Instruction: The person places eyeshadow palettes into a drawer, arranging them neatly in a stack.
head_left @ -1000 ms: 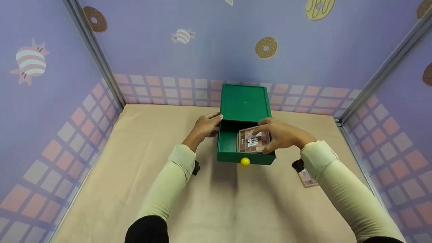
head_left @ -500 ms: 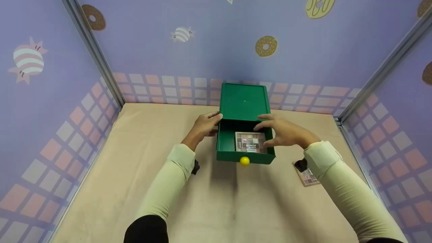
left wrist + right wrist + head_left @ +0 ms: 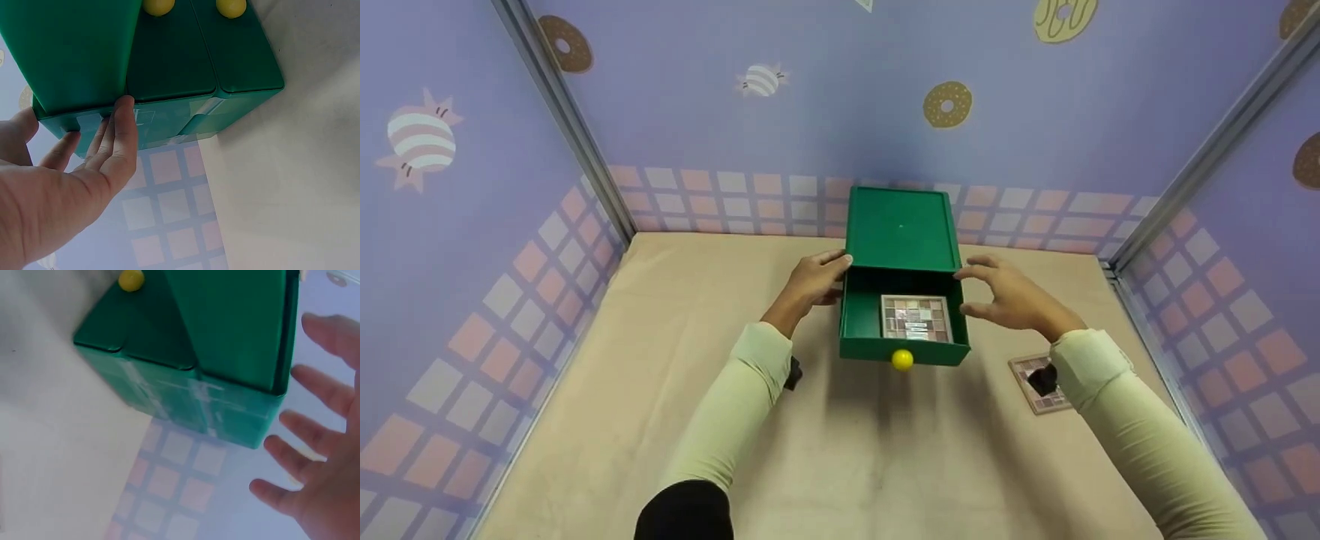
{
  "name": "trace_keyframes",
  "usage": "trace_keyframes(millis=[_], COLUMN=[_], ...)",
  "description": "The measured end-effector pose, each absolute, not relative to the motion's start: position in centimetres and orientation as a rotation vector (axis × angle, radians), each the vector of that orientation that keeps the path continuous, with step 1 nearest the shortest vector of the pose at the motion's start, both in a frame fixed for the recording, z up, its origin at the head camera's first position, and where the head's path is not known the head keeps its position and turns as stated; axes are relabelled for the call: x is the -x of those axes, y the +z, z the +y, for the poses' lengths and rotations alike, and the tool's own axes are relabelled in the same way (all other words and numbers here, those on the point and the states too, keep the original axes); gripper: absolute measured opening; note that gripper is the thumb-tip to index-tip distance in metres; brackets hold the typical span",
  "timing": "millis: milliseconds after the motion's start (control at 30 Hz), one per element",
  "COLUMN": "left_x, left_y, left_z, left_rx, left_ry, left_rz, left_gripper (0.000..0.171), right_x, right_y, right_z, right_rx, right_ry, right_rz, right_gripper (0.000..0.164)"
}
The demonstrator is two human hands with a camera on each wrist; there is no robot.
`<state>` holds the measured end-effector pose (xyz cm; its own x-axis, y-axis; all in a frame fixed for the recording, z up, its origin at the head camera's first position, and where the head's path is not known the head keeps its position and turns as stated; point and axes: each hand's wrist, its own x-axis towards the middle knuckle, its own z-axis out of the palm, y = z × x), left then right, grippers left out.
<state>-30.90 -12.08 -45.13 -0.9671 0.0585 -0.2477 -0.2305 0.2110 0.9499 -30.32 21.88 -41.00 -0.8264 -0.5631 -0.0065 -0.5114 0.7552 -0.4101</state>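
A green drawer cabinet (image 3: 900,229) stands against the back wall, its top drawer (image 3: 861,349) pulled out by a yellow knob side. Inside this drawer an eyeshadow palette (image 3: 916,318) lies flat, toward the right and front. My left hand (image 3: 814,279) rests against the cabinet's left side; in the left wrist view its fingers (image 3: 125,132) lie extended along the side wall, thumb near the top edge. Just right of the drawer, my right hand (image 3: 1006,296) hovers with spread fingers and holds nothing. The right wrist view shows those fingers (image 3: 306,433) beside the cabinet's upper corner.
A second eyeshadow palette (image 3: 1023,370) lies on the beige tabletop (image 3: 877,465) at the right, partly covered by the black wrist camera (image 3: 1044,380). Below the pulled-out drawer, lower drawers (image 3: 169,56) are closed. Purple patterned walls with metal corner posts (image 3: 562,120) enclose the table.
My right hand let go of the palette, which dropped flat into the drawer, then drew back right, out of the drawer. My left hand stays at the cabinet's side.
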Motion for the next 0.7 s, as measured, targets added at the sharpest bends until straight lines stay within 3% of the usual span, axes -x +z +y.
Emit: trace_keyframes(millis=[700], left_x=[30.8], left_y=[-45.2], left_z=[-12.2], left_rx=[0.139], left_ry=[1.879], left_rz=[2.202], left_gripper=[0.057], right_x=[29.0], right_y=[-45.9], right_z=[27.0], right_rx=[0.313], right_ry=[-0.741], right_rz=[2.873], right_gripper=[0.075])
